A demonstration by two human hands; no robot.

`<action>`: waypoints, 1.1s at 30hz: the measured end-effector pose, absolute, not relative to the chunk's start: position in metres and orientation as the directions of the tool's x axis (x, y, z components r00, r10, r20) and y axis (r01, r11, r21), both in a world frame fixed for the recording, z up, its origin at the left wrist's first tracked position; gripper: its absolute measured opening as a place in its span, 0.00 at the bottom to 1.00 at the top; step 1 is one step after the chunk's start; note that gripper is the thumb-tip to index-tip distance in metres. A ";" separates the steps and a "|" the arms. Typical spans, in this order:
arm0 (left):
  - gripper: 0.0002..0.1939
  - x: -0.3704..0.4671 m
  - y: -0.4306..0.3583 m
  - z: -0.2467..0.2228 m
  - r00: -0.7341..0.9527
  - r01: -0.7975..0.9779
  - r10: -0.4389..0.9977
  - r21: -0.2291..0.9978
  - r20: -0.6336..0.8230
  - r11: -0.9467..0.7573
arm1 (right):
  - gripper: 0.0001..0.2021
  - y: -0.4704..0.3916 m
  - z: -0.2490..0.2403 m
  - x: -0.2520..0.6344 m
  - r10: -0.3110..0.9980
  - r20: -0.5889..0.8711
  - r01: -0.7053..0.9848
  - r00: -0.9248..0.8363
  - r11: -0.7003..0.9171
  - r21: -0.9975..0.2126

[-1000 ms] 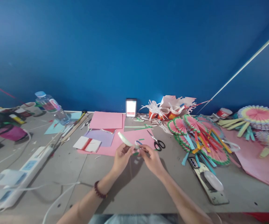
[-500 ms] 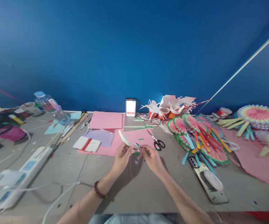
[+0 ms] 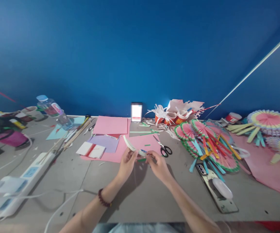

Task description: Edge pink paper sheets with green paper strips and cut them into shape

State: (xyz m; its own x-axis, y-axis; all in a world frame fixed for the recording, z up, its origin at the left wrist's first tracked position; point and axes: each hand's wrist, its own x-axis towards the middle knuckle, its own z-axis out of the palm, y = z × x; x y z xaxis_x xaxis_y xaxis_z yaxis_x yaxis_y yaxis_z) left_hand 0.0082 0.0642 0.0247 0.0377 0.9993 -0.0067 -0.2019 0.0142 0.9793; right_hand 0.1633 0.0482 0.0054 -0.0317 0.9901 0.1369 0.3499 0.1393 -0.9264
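Observation:
A narrow pale strip of paper (image 3: 128,143), whitish green and curved, rises from the pinched fingers of my left hand (image 3: 128,161). Its other end bends toward my right hand (image 3: 158,163), whose thumb and fingertips close on it. A small blue-and-white patch shows on the strip close to the right fingertips; I cannot tell what it is. Both hands are raised just above the near edge of a large pink sheet (image 3: 120,157). Right of them, black-handled scissors (image 3: 165,149) lie with their blades pointing away. A small green paper piece (image 3: 141,160) shows between the hands.
Folded pink paper (image 3: 110,125) and a lilac sheet (image 3: 110,146) lie behind my hands. At right are paper fans (image 3: 204,127), a phone (image 3: 218,191) and red cups (image 3: 171,118). A power strip (image 3: 29,176) and a leaning bottle (image 3: 54,110) stand left.
The part of the strip between my hands has turned slightly and now reads as one continuous curve. Both hands stay in nearly the same place.

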 end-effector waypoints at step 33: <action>0.09 0.017 0.060 0.011 0.069 -0.083 0.995 0.994 0.077 -0.072 | 0.05 0.047 0.013 0.157 0.995 0.091 0.198 0.042 0.081 -0.977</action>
